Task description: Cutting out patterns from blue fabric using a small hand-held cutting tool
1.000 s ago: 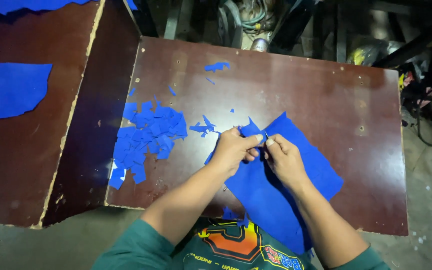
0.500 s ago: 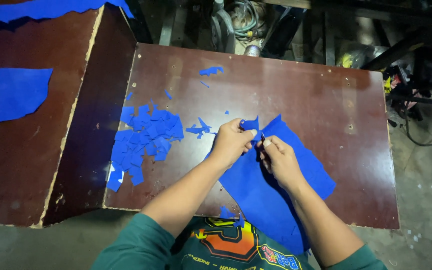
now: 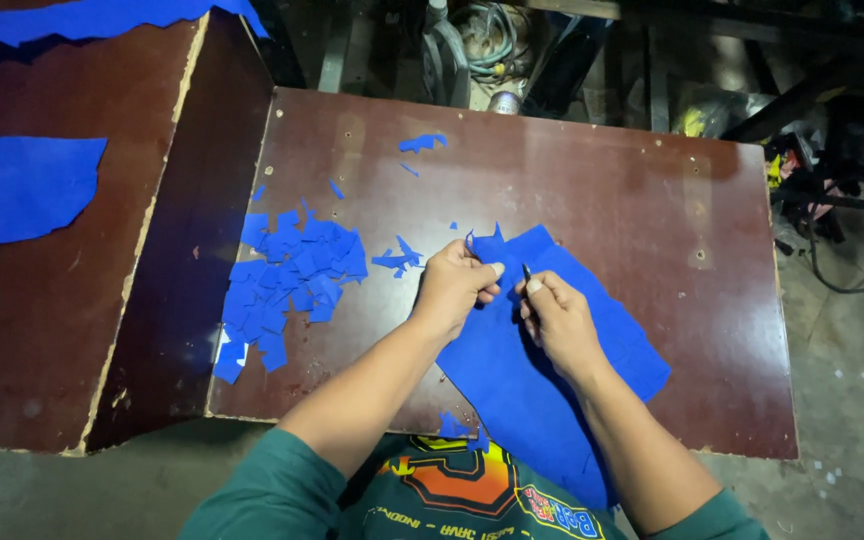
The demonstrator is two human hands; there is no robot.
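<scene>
A large sheet of blue fabric lies on a dark brown wooden table and hangs over its near edge. My left hand pinches the sheet's upper edge, where a small blue piece sticks up. My right hand rests on the sheet beside it, closed around a thin dark tool whose tip pokes out above the fingers. The two hands are almost touching.
A heap of several small blue fabric cut-outs lies on the table's left part, with stray scraps farther back. A second wooden surface at left carries larger blue fabric pieces. Cables and metal clutter lie beyond the table.
My hands have parted slightly at the sheet's upper edge. The rest is unmoved.
</scene>
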